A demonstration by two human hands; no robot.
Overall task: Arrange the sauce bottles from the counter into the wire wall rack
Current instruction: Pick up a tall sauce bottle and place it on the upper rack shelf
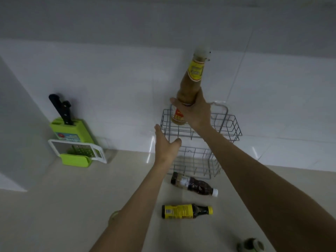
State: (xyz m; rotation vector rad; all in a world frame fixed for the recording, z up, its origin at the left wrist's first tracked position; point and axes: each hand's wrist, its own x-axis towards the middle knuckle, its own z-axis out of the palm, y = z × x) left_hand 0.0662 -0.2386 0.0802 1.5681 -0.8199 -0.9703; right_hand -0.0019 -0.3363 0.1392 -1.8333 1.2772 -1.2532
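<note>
I note my right hand [197, 110] gripping the tall bottle [189, 84] low, base entering the rack [227, 124]; left hand [166, 142] open beside it; top-heavy, it may tip over the wire.

Two bare forearms reaching forward and up from the lower edge of the view, both stretched nearly straight. Left hand [166, 142] flat and relaxed, fingers together and pointing up, thumb spread out to the right side, palm turned toward the right; nothing inside this grip. Left wrist straight, in line with the forearm. Right hand [195, 110] higher than the left one, wrapped in a firm grip around the lower body of a tall tan sauce bottle with a yellow label and a pale cap [190, 84]. Thumb on the left side of the bottle, fingers curled behind. Right wrist bent a little backward.
</note>
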